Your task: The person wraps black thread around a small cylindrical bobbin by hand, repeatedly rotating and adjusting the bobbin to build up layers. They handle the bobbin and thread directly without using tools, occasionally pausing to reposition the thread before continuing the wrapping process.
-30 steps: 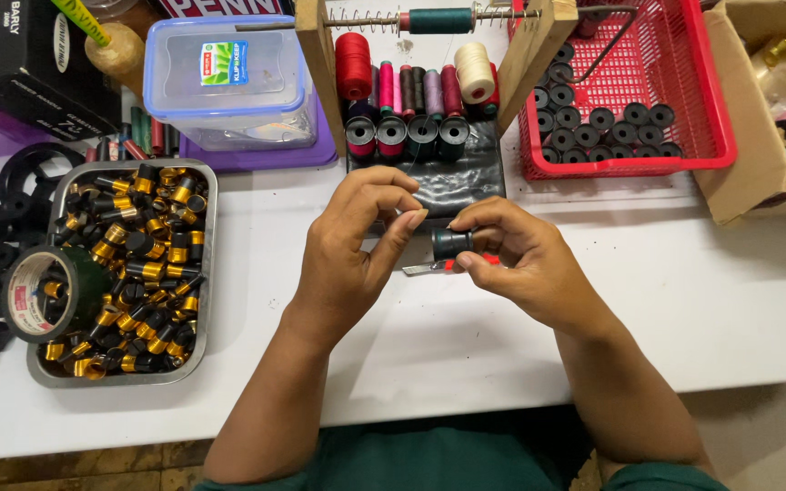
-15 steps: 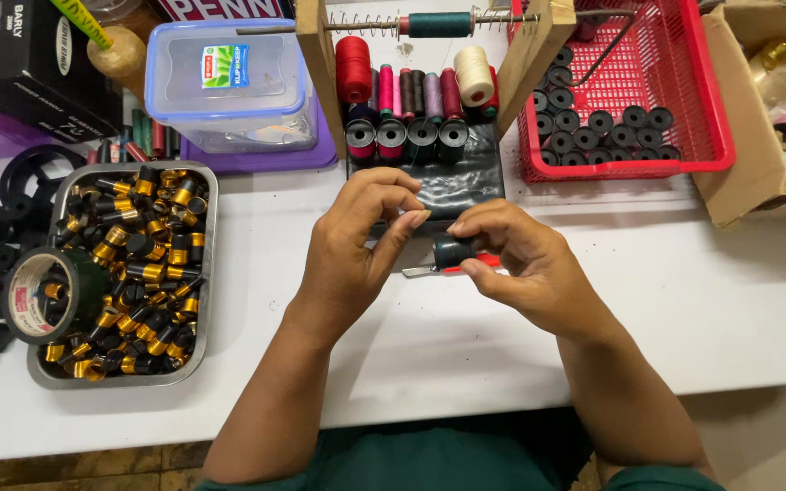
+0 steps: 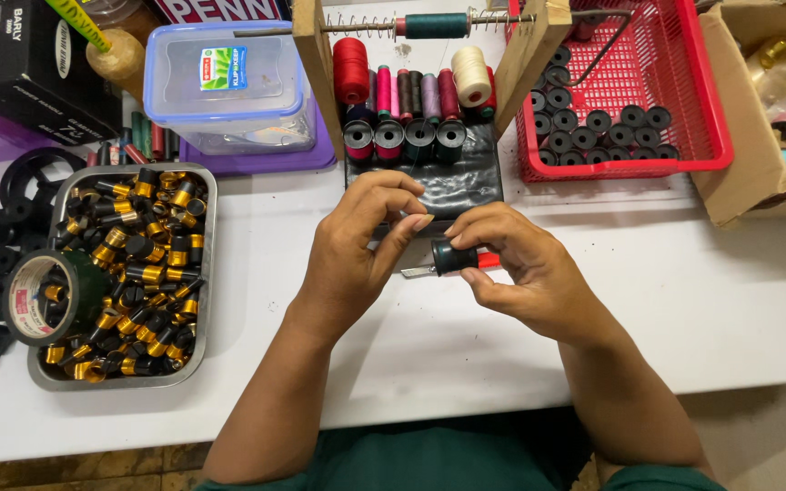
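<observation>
Forearms run off the near edge. The right hand (image 3: pixel 525 273) pinches a small black spool (image 3: pixel 452 256) above the white table (image 3: pixel 684 300); the left hand (image 3: pixel 361 245), fingers curled, hides whatever it grips. Beyond, the wooden thread rack (image 3: pixel 320 55) is cropped.

I pinch a small black plastic bobbin spool (image 3: pixel 452 256) between the thumb and fingers of my right hand (image 3: pixel 525 282), above the white table. The spool lies on its side, its round flanged end turned toward my left hand (image 3: pixel 361 250) and its short barrel running off to the right under my fingers. It looks dark all over; I cannot tell whether thread is wound on it. My left hand's fingertips curl in just beside the spool's open end, close but not clearly touching it.
</observation>
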